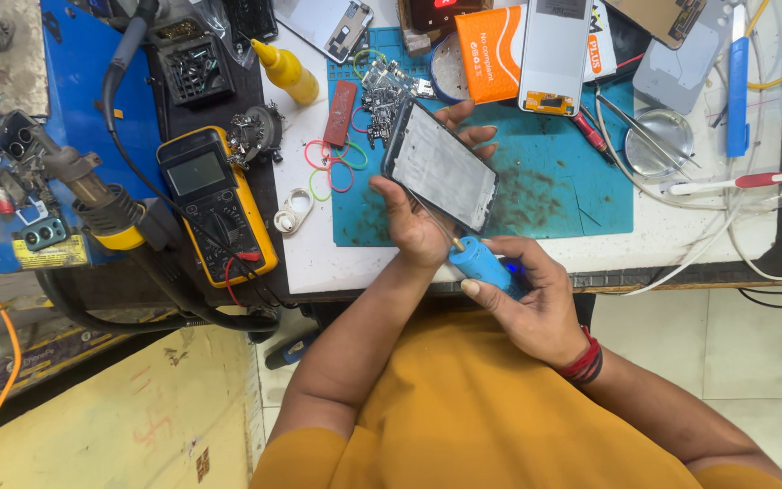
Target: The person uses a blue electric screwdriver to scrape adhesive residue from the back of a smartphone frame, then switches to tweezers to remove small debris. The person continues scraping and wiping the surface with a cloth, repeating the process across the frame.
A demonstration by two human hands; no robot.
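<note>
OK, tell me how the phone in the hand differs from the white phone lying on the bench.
The dark-framed phone is held tilted above the mat by the left hand; the white phone lies flat, untouched. The right hand puts a blue tool to the held one only. Both are flat rectangles.

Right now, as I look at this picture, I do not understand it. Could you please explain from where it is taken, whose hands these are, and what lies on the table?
The one picture comes from a camera worn on a person's head, looking down at their own hands. The left hand holds a phone, tilted. The right hand holds a small blue tool, its tip at the phone's lower edge. Below them a teal work mat covers part of the white table. On the mat lie coloured rubber bands and small circuit boards. To the left sit a yellow multimeter and a yellow bottle.
</note>
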